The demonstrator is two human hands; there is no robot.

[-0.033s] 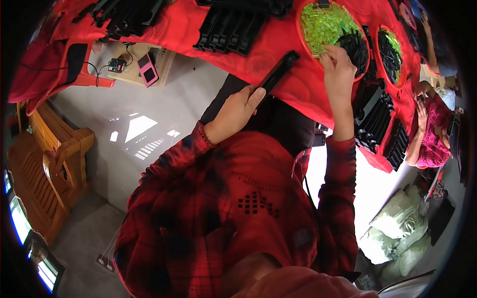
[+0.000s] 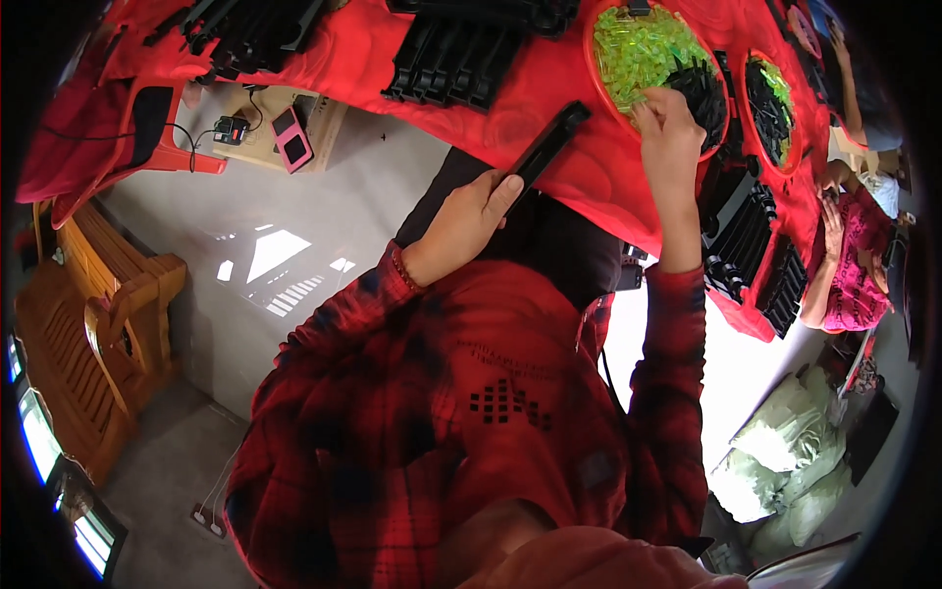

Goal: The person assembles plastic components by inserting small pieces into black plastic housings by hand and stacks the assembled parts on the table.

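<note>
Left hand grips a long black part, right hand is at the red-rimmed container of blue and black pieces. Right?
One slip: the pieces beside the black pieces are yellow-green pieces, not blue, as the head view shows. The rest holds: left hand gripping the long black part, right hand at the red-rimmed container.

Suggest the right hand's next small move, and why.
Perhaps pinch and lift one piece from the red bowl: the right hand is bent at its green pieces and black pieces, while the left hand holds a long black part nearby. Whether it grips one is unclear.
</note>
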